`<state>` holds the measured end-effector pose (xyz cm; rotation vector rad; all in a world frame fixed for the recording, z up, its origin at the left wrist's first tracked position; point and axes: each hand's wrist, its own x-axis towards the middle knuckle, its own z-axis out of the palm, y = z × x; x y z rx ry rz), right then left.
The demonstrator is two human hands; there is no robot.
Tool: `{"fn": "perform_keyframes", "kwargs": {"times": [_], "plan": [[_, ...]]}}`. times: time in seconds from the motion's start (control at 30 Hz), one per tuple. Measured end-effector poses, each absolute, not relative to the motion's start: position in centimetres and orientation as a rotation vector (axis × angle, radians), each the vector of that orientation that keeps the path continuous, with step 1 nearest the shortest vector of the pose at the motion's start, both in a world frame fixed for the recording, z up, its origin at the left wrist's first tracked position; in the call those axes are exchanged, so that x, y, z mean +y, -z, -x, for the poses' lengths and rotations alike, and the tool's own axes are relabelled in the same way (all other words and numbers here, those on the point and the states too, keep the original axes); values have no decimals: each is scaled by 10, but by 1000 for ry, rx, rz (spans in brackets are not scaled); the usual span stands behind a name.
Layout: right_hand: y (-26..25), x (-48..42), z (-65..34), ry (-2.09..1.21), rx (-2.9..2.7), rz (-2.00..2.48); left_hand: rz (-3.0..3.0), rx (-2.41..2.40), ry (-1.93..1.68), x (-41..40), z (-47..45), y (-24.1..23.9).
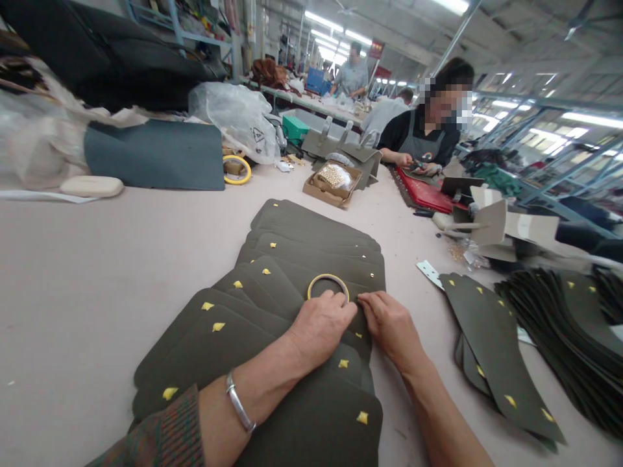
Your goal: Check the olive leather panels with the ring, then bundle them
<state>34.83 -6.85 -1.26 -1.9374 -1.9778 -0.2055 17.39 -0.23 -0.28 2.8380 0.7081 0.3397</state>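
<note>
Several dark olive leather pieces (pixel 292 259) with small yellow tabs lie overlapped in a fan on the pale table (pixel 97 292). My left hand (pixel 318 327), with a silver bangle on the wrist, rests curled on the top pieces and holds a thin yellow tape ring (pixel 328 280). Just to its right my right hand (pixel 389 324) pinches the right edge of a piece with its fingertips pressed together. What the fingertips grip beyond the edge is too small to make out.
More olive pieces (pixel 496 337) and a dark stack (pixel 569 324) lie at the right. A cardboard box (pixel 332 185), another yellow tape roll (pixel 237 170), a plastic bag (pixel 238 117) and grey material (pixel 156 154) sit farther back. A seated person (pixel 428 130) works over a red mat (pixel 423 191).
</note>
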Motion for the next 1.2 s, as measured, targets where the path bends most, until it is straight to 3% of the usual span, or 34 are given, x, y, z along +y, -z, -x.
{"fn": "perform_keyframes", "kwargs": {"times": [0.23, 0.5, 0.67, 0.87, 1.2], "plan": [[7, -59, -337, -81, -1549, 2297, -2804, 718, -447, -1, -172, -1], [-4, -99, -329, -556, -1570, 2143, -2578, 637, -818, 12, -165, -3], [-9, -104, -327, -267, -1412, 1842, -2559, 492, -868, 12, -165, -1], [-14, -94, -320, -57, -1725, 1580, -2594, 463, -821, 9, -168, 0], [-6, -91, -319, 203, -1760, 1633, -2573, 423, -630, 7, -166, -4]]}}
